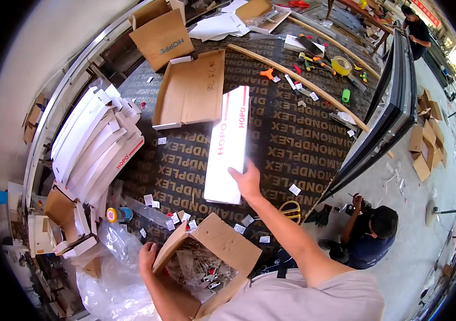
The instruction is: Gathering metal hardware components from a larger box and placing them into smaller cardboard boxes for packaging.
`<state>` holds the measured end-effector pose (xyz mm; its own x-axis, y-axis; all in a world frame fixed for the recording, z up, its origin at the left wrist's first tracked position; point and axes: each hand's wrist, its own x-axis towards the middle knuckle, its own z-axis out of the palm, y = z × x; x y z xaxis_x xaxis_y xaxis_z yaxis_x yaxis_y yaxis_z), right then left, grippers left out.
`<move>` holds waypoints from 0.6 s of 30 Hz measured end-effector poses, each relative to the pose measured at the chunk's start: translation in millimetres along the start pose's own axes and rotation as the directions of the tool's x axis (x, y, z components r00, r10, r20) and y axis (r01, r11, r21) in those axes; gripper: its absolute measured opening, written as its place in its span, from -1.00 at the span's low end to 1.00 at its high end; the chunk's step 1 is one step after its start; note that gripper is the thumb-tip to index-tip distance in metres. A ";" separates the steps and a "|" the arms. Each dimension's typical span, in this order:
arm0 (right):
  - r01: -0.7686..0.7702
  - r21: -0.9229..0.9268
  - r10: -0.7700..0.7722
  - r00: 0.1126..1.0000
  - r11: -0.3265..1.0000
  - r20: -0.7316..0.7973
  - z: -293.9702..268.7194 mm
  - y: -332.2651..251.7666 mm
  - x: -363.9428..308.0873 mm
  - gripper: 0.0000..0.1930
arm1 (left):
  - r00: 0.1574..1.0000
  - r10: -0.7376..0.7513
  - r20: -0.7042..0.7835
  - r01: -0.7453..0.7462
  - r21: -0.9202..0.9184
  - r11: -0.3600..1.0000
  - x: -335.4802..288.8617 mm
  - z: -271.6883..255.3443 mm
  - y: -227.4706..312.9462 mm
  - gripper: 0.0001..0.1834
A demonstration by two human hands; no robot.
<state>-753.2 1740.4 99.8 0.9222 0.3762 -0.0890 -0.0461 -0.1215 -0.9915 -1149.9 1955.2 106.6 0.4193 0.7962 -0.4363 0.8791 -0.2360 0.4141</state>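
Observation:
My right hand (247,181) grips a long white carton (222,160) with red print near its lower end, thumb on top and fingers along its right side. The carton stretches away over the dark printed board (185,171), its far end by a flat open cardboard tray (193,88). My left hand (147,258) is beside the left flap of an open cardboard box (228,241), fingers loosely bent, with nothing visible in them. Inside that box lie small metal parts (212,278) and clear plastic bags.
White cartons (94,144) are stacked at the left. Clear plastic sheeting (112,278) lies lower left, near a small jar (119,215). Yellow-handled scissors (290,211), tape (341,65) and wooden strips (303,80) lie right. A person (370,235) crouches beyond black frames (394,101); another (416,32) stands farther back.

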 end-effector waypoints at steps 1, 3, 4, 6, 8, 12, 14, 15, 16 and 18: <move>0.101 0.069 -0.098 0.994 0.992 -0.045 9.3 -16.8 -6.7 -0.52 | 0.999 -0.034 0.012 0.035 -0.047 0.998 -4.2 -1.7 6.3 -0.68; 0.114 0.038 -0.114 0.993 0.993 -0.003 31.9 -47.4 -23.6 -0.52 | 0.999 -0.003 -0.054 0.000 -0.048 0.999 -9.2 0.4 -6.0 -0.70; 0.144 0.095 -0.154 0.982 0.985 0.108 38.9 -66.6 -31.8 -0.52 | 0.998 0.011 -0.069 -0.011 -0.002 1.000 -8.5 -1.1 -2.8 -0.71; 0.235 0.137 -0.267 0.913 0.962 0.308 55.8 -80.3 -44.2 -0.47 | 0.992 0.055 -0.110 -0.055 -0.002 0.998 -6.4 -2.8 5.7 -0.72; 0.360 -0.037 -0.302 0.830 0.932 0.470 73.6 -73.6 -51.0 -0.42 | 0.981 0.092 -0.170 -0.109 -0.092 0.990 -4.9 -2.5 9.1 -0.74; 0.484 -0.225 -0.306 0.785 0.846 0.538 82.4 -38.4 -48.7 -0.51 | 0.986 0.115 -0.121 -0.157 -0.441 0.884 -16.3 -6.0 93.6 -0.66; 0.572 -0.276 -0.389 0.769 0.773 0.507 65.2 -32.4 -44.1 -0.62 | 0.979 0.201 -0.029 -0.190 -0.476 0.859 -12.4 5.0 135.0 -0.59; 0.614 -0.296 -0.433 0.754 0.732 0.495 54.6 -25.8 -38.1 -0.65 | 0.965 0.247 0.091 -0.175 -0.479 0.860 -8.0 9.6 156.9 -0.50; 0.676 -0.350 -0.501 0.725 0.648 0.472 43.4 -27.8 -33.2 -0.66 | 0.965 0.223 0.134 -0.143 -0.441 0.886 -5.5 18.5 179.5 -0.40; 0.726 -0.447 -0.576 0.687 0.522 0.443 32.6 -56.6 -38.5 -0.61 | 0.960 0.245 0.138 -0.187 -0.338 0.923 -9.9 31.8 174.3 -0.20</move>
<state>-798.6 1762.8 156.2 0.4901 0.7356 0.4676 0.8172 -0.2011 -0.5402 -993.7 1888.4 157.7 0.6491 0.6292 -0.4275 0.6561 -0.1786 0.7333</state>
